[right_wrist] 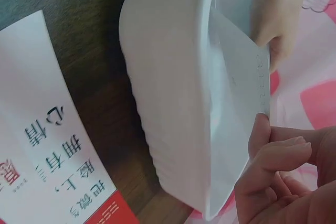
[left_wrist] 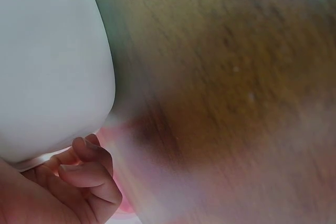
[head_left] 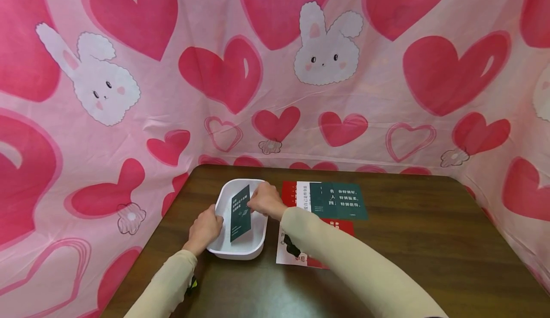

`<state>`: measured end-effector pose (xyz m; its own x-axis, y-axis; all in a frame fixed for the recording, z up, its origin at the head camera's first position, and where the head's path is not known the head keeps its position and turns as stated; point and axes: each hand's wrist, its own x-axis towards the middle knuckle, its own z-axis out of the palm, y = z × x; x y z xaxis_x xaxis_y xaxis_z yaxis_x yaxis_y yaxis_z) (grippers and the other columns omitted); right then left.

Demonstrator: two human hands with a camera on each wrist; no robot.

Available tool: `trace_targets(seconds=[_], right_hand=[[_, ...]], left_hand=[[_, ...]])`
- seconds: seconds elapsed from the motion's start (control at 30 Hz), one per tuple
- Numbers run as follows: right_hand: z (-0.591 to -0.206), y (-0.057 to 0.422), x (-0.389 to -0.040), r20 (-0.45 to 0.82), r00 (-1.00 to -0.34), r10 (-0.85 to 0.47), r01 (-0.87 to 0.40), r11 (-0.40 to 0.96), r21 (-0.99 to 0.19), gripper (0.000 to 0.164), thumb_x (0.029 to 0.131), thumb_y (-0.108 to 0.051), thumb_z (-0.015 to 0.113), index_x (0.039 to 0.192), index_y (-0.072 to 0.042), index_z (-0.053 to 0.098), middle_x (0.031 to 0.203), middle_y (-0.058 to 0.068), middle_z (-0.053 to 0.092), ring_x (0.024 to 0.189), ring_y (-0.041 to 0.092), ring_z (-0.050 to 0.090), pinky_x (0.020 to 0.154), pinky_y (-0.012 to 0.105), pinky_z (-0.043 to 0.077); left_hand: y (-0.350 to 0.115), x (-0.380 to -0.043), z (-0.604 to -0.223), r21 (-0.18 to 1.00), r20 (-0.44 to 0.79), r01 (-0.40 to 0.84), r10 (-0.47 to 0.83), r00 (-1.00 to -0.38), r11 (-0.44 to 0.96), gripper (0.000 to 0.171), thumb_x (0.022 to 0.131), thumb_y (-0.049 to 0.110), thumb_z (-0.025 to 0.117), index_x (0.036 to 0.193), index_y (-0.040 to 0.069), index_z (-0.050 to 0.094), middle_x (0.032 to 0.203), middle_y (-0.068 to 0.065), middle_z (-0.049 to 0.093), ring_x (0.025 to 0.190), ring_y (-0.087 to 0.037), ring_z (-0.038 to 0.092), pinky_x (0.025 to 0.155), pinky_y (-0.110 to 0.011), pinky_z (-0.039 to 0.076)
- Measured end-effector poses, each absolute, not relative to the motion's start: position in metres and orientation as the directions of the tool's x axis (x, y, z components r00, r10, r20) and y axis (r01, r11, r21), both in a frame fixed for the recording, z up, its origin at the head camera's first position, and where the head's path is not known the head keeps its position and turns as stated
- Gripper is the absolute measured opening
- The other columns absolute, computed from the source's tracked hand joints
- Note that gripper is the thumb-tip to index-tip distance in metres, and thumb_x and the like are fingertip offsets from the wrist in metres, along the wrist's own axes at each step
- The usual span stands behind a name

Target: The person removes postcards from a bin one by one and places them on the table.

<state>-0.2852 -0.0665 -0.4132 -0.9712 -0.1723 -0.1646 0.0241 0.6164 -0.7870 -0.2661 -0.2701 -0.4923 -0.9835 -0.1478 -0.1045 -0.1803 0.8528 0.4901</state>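
A white plastic basin [head_left: 234, 255] stands at the left part of the table. My left hand [head_left: 205, 229] grips its left rim; in the left wrist view the fingers [left_wrist: 92, 174] curl at the edge of the white wall. My right hand [head_left: 267, 199] pinches a dark green card [head_left: 240, 215] with white print by its edge, and the card stands tilted inside the basin. In the right wrist view the pale back of the card [right_wrist: 244, 72] shows, with thumb and finger at its edge.
Right of the basin, overlapping cards lie on the wooden table [head_left: 421, 222]: green ones [head_left: 343, 201], a red one [head_left: 289, 191] and a white one [head_left: 285, 256]. The right forearm covers part of them. A pink cloth [head_left: 275, 93] with hearts and rabbits hangs behind the table.
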Motion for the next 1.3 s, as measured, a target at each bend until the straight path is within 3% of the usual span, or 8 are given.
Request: trace_targets(seconds=[0.37, 0.57, 0.77, 1.3], right_hand=[[-0.411, -0.052, -0.284, -0.161, -0.975, -0.156, 0.034, 0.604, -0.796, 0.016, 0.094, -0.015, 0.078, 0.081, -0.005, 0.079, 0.07, 0.005, 0.07, 0.067, 0.028, 0.064, 0.045, 0.026, 0.043], [-0.411, -0.044, -0.282, -0.136, -0.979, -0.152, 0.018, 0.602, -0.799, 0.015, 0.094, -0.015, 0.078, 0.084, -0.005, 0.081, 0.075, 0.005, 0.073, 0.079, 0.031, 0.071, 0.053, 0.027, 0.053], [-0.413, -0.036, -0.281, -0.108, -0.981, -0.163, -0.013, 0.606, -0.795, 0.017, 0.096, -0.016, 0.077, 0.084, -0.005, 0.081, 0.075, 0.006, 0.072, 0.074, 0.024, 0.065, 0.054, 0.027, 0.052], [-0.414, -0.012, -0.278, -0.082, -0.977, -0.195, -0.05, 0.592, -0.805, 0.019, 0.096, -0.012, 0.075, 0.079, -0.005, 0.081, 0.075, 0.012, 0.074, 0.066, 0.02, 0.06, 0.051, 0.027, 0.045]], left_hand=[[-0.27, -0.265, -0.492, 0.5, -0.117, -0.184, -0.145, -0.983, 0.846, 0.051, 0.102, 0.013, 0.058, 0.147, -0.009, 0.046, 0.136, -0.032, 0.059, 0.105, -0.043, 0.064, 0.097, -0.067, 0.051], [-0.27, -0.265, -0.49, 0.497, -0.114, -0.178, -0.14, -0.984, 0.849, 0.05, 0.102, 0.013, 0.058, 0.145, -0.009, 0.047, 0.135, -0.033, 0.059, 0.106, -0.043, 0.064, 0.096, -0.067, 0.051], [-0.27, -0.265, -0.491, 0.506, -0.109, -0.176, -0.139, -0.984, 0.844, 0.049, 0.102, 0.012, 0.058, 0.145, -0.009, 0.047, 0.134, -0.033, 0.06, 0.106, -0.043, 0.065, 0.095, -0.067, 0.052], [-0.272, -0.264, -0.492, 0.474, -0.064, -0.135, -0.119, -0.991, 0.87, 0.045, 0.101, 0.013, 0.053, 0.141, -0.008, 0.052, 0.129, -0.033, 0.063, 0.105, -0.047, 0.067, 0.091, -0.066, 0.053]])
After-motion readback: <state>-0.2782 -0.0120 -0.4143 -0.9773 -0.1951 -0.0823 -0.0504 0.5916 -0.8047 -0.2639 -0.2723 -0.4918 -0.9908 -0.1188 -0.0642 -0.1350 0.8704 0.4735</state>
